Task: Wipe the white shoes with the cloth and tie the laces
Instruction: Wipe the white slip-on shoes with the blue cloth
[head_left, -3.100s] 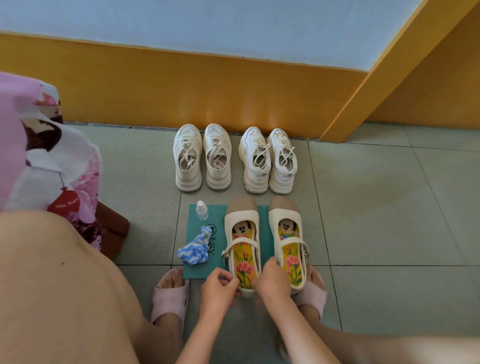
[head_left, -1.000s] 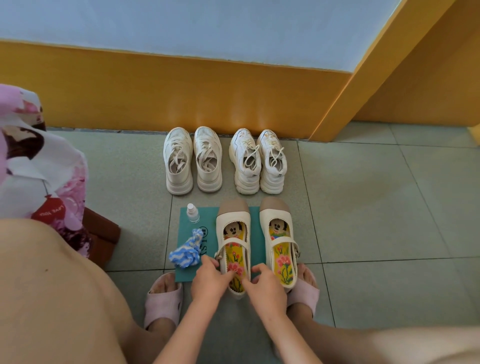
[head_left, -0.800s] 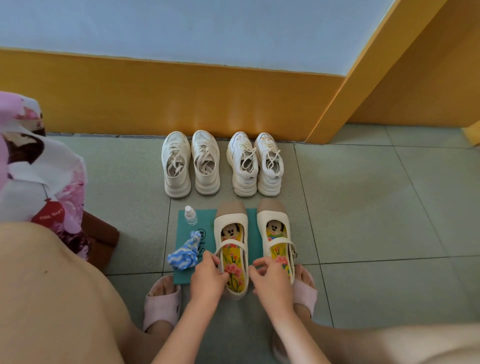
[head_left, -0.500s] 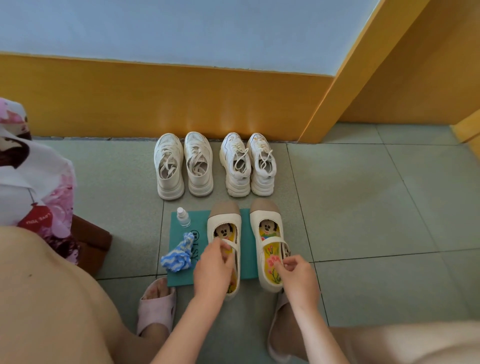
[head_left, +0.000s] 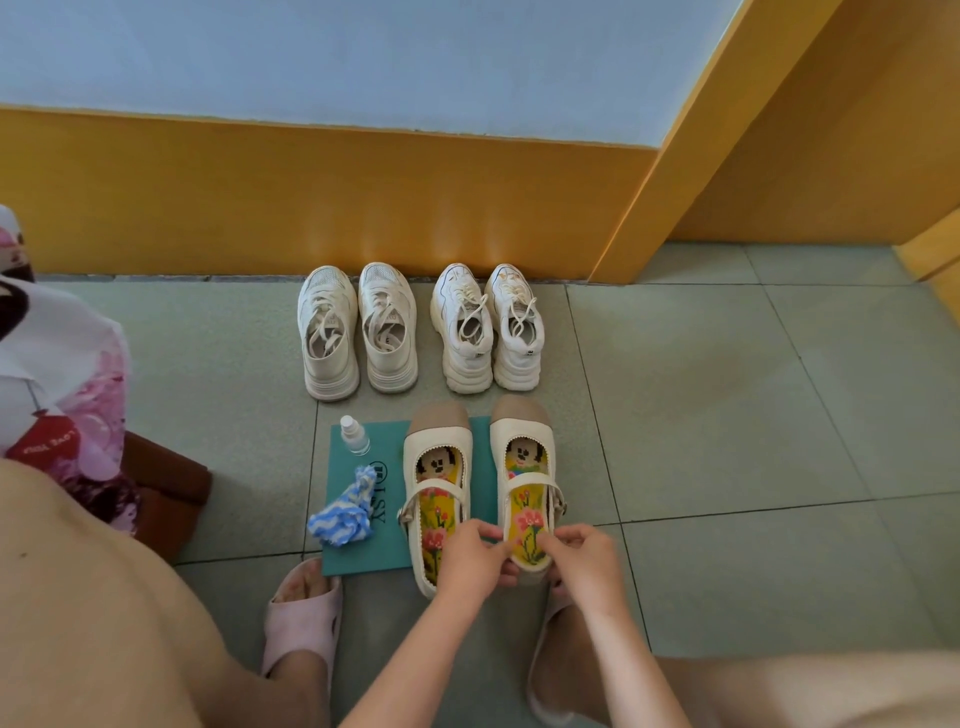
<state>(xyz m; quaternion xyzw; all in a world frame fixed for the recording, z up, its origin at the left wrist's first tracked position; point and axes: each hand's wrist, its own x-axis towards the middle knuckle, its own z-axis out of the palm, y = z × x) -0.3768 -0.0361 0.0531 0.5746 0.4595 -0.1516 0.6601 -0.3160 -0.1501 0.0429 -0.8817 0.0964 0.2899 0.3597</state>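
**Shifting both hands to the heel of the right strap shoe**

Head view. Half a second ago the left hand lay on the left strap shoe and the right hand sat by the other shoe's buckle side. Now both meet at one heel. The left hand (head_left: 475, 564) reaches across, its thumb and forefinger pinching the inner heel rim of the right cream strap shoe with the tan toe cap (head_left: 519, 431). The right hand (head_left: 584, 566) curls its fingers onto the outer heel rim of the same shoe. Its twin, the left cream strap shoe (head_left: 437, 441), stands just beside it. Each shoe holds a yellow flowered insole with a cartoon face towards the toe.

Both strap shoes stand on the right half of the teal rectangular mat (head_left: 345, 551), with toes over its far edge and heels past its near edge. The small clear spray bottle (head_left: 354, 435) stands upright at the mat's far left corner. The crumpled blue-and-white striped cloth (head_left: 343, 514) lies at the mat's left edge. Both sit where they were before. What the bottle holds I cannot tell.

Beyond the mat's far edge, on the grey-green tiled floor (head_left: 727, 415), two pairs stand against the orange skirting (head_left: 363, 208). These are the left pair of white lace-up sneakers (head_left: 331, 358) and the right pair of white lace-up sneakers (head_left: 467, 358), their laces lying loose in the openings.
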